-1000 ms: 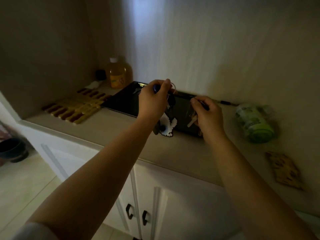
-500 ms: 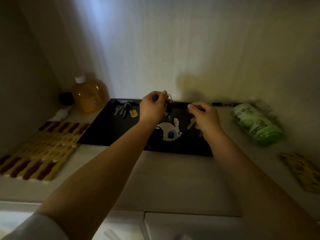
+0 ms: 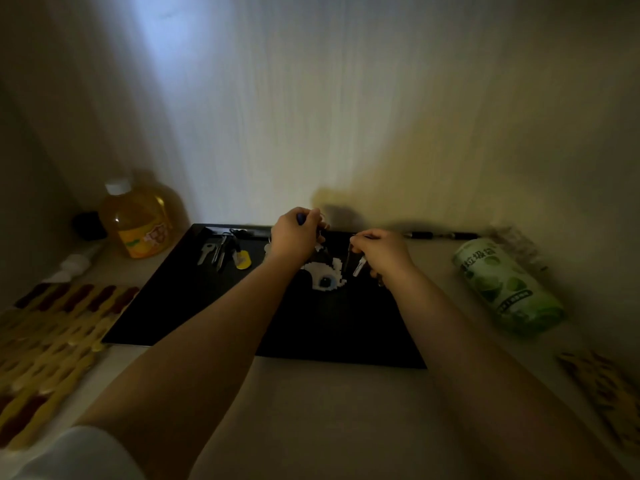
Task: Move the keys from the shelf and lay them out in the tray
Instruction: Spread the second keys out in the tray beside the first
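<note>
A black tray (image 3: 180, 306) lies on the shelf against the back wall. In its far left corner rests a bunch of keys (image 3: 221, 252) with a yellow tag. My left hand (image 3: 294, 237) is over the tray's middle, pinching a blue-headed key on a ring, from which a white pixel-style charm (image 3: 327, 275) hangs down to the tray. My right hand (image 3: 381, 256) is just to the right, fingers closed on another set of keys (image 3: 358, 266), one silver blade pointing down-left. Whether the two sets are joined is hidden by the hands.
An orange-liquid bottle (image 3: 143, 223) stands at the back left, with a small dark object beside it. A yellow and brown slatted mat (image 3: 48, 337) lies left of the tray. A green roll (image 3: 505, 285) lies on its side to the right, a wooden trivet (image 3: 602, 386) nearer right.
The view has tilted down and closer to the shelf. Both hands have stayed over the tray's middle, lowering slightly so the charm rests near the tray surface.
</note>
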